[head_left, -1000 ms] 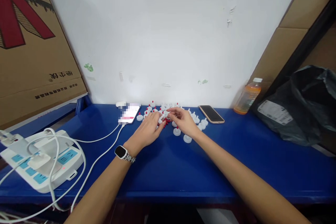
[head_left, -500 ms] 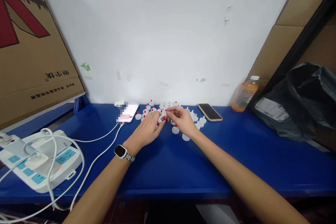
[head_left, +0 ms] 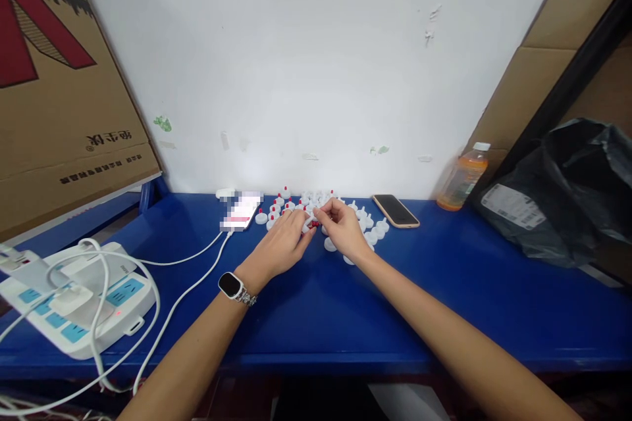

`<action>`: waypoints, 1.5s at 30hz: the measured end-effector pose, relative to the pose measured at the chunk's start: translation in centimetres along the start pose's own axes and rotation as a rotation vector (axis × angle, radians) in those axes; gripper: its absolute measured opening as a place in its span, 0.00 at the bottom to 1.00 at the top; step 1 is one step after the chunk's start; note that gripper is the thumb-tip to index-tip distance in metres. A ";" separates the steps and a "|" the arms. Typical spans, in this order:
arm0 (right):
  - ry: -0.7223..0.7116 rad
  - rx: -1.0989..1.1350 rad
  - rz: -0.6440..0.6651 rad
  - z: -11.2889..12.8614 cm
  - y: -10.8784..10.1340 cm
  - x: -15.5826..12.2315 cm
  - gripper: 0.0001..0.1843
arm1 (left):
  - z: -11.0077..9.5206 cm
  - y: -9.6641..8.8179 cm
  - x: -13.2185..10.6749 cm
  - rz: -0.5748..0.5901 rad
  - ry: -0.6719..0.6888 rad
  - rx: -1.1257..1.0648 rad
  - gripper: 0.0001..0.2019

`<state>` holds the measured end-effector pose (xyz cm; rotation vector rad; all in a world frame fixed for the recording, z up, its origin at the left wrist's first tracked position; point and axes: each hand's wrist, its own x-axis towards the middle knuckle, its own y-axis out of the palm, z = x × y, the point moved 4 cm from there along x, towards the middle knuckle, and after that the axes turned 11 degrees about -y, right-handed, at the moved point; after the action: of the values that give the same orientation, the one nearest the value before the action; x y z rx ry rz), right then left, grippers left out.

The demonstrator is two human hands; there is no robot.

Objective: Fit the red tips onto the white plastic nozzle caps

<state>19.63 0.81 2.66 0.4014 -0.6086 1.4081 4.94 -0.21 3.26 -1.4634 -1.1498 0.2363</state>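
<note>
Small white plastic caps (head_left: 376, 231), many topped with red tips, lie scattered on the blue table (head_left: 345, 302) near the wall. My left hand (head_left: 280, 243), with a smartwatch (head_left: 229, 285) on its wrist, rests among them with fingers curled over small red pieces (head_left: 313, 223). My right hand (head_left: 344, 227) meets it from the right, fingers pinched on one white cap at the fingertips. What the left fingers grip is too small to make out.
A charging phone (head_left: 241, 212) lies left of the caps, another phone (head_left: 395, 210) to their right. An orange drink bottle (head_left: 463, 176) and a black bag (head_left: 563, 194) stand at right. A white power strip (head_left: 74, 296) with cables sits at left, below a cardboard box (head_left: 59, 79).
Both hands stay together over the caps, with only small finger movements. The right hand has drawn slightly nearer the left. The view shifted a little.
</note>
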 end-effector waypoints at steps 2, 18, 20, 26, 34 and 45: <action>0.026 0.021 -0.004 -0.1 0.1 0.0 0.19 | -0.1 -0.1 0.0 0.000 -0.003 0.001 0.08; -0.170 -0.199 -0.093 2.1 1.1 -1.3 0.14 | -0.4 0.1 0.0 0.021 -0.040 -0.093 0.06; -0.186 -0.210 -0.078 2.1 1.2 -1.4 0.14 | -0.2 0.1 -0.1 0.030 -0.051 -0.114 0.07; -0.191 -0.188 -0.027 2.1 1.1 -1.3 0.13 | -0.4 -0.1 -0.3 0.035 -0.050 -0.213 0.10; 0.052 0.123 0.317 0.4 0.9 4.0 0.14 | 1.7 -0.3 0.5 -0.059 -0.169 -0.228 0.26; -0.110 -0.866 0.391 -6.9 4.2 14.3 0.07 | 4.6 -1.5 0.2 0.039 -0.221 -0.040 0.08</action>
<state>17.27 16.83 5.59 -0.3537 -1.3586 1.3414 1.05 2.63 3.34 -1.5235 -1.3104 0.4127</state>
